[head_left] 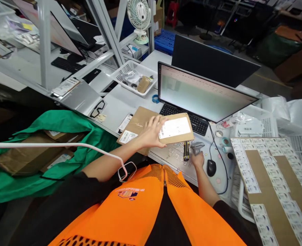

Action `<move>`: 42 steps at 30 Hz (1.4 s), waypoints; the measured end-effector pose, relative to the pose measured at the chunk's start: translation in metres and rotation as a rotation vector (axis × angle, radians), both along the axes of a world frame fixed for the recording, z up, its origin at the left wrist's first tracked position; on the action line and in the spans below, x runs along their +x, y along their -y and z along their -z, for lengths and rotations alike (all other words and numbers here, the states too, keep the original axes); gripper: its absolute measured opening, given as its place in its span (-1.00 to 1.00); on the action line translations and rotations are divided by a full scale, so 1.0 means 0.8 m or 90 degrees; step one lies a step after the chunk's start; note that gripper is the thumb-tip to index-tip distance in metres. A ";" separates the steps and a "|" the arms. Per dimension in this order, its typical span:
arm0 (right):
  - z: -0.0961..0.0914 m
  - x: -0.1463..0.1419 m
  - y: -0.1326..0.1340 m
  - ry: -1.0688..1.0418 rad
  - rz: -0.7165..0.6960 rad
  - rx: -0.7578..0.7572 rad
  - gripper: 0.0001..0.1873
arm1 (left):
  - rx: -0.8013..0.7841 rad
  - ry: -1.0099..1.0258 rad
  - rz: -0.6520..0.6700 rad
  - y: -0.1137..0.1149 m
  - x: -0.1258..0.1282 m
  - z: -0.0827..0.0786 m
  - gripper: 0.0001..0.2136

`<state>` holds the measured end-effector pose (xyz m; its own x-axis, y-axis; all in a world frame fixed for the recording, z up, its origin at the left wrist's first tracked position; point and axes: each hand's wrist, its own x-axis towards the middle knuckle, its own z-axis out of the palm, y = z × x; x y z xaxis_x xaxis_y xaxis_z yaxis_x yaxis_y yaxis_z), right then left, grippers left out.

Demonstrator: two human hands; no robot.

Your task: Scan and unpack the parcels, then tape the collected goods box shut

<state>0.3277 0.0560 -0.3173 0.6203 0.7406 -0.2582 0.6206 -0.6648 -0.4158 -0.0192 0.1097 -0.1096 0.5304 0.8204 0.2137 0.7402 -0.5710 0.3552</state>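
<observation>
Holding a flat brown parcel (pixel 176 130) from its left end, the left hand (pixel 152 133) had its fingers spread over the top face and was clamped on it, the thumb hidden under the edge. The parcel was in front of the keyboard (pixel 192 119), a little above the tabletop (pixel 120 102), and its long axis ran from left to right, almost parallel with the monitor (pixel 204 94). Its broad face with the white label (pixel 175 127) pointed upward, and the label also lay with its long side along the parcel. Whether the parcel's near edge touched the tabletop, I cannot tell.

The right hand (pixel 197 158) was lower, near the body, and closed around the grip of a grey scanner (pixel 195 148), whose head pointed up toward the underside of the parcel. Just beside the scanner on the left was a screwdriver with a black and yellow handle (pixel 186 150), its long axis pointing away from the person. A black mouse (pixel 211 167) sat just to the right of that hand.

Under and to the left of the parcel lay a second brown envelope (pixel 135 128) with a small label. A white basket (pixel 133 77) stood further back on the tabletop, and sheets of labels (pixel 269 177) lay at the right.
</observation>
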 end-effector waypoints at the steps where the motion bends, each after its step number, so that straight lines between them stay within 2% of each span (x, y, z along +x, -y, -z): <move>1: -0.010 0.009 0.002 -0.006 0.005 0.007 -0.31 | -0.014 -0.001 0.013 0.002 0.019 0.015 0.34; 3: -0.038 0.034 0.014 -0.047 0.010 0.045 -0.47 | -0.040 -0.008 0.025 0.005 0.049 0.046 0.36; 6: -0.102 0.070 0.049 -0.175 -0.048 0.141 -0.54 | -0.072 -0.046 0.019 0.004 0.078 0.085 0.37; 9: -0.179 0.073 0.080 -0.206 -0.274 0.171 -0.59 | -0.095 -0.081 0.018 -0.001 0.093 0.112 0.38; 12: -0.237 0.045 0.087 -0.136 -0.496 0.151 -0.71 | -0.114 -0.101 0.036 -0.006 0.098 0.130 0.39; 15: -0.261 0.015 0.076 -0.072 -0.574 0.113 -0.76 | -0.126 -0.101 0.055 -0.011 0.095 0.143 0.39; 20: -0.264 0.001 0.063 -0.038 -0.612 0.073 -0.76 | -0.130 -0.064 0.070 -0.016 0.081 0.153 0.40; 23: -0.255 0.012 0.061 -0.040 -0.596 0.091 -0.73 | -0.133 -0.056 0.075 -0.017 0.076 0.154 0.38; 26: -0.220 0.032 0.052 -0.014 -0.489 0.107 -0.65 | -0.167 -0.057 0.052 -0.021 0.072 0.156 0.36; 28: -0.177 0.047 0.042 0.023 -0.382 0.118 -0.52 | -0.226 -0.053 0.017 -0.027 0.068 0.158 0.37; 30: -0.123 0.059 0.030 0.058 -0.289 0.138 -0.41 | -0.306 -0.036 -0.023 -0.035 0.062 0.159 0.39; 33: -0.043 0.062 0.018 0.074 -0.193 0.129 -0.32 | -0.446 0.015 -0.049 -0.047 0.054 0.158 0.39; 36: 0.013 0.050 0.017 0.093 -0.123 0.092 -0.29 | -0.547 0.073 -0.070 -0.052 0.049 0.159 0.24; 39: 0.038 0.040 0.022 0.108 -0.109 0.063 -0.27 | -0.520 0.094 -0.137 -0.050 0.049 0.165 -0.10; 42: 0.034 0.044 0.018 0.088 -0.106 0.032 -0.23 | -0.440 0.070 -0.177 -0.044 0.051 0.170 -0.34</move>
<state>0.3626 0.0414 -0.3448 0.5153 0.8456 -0.1394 0.7734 -0.5290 -0.3493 0.0218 0.1453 -0.2458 0.2897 0.8874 -0.3585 0.7645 0.0108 0.6446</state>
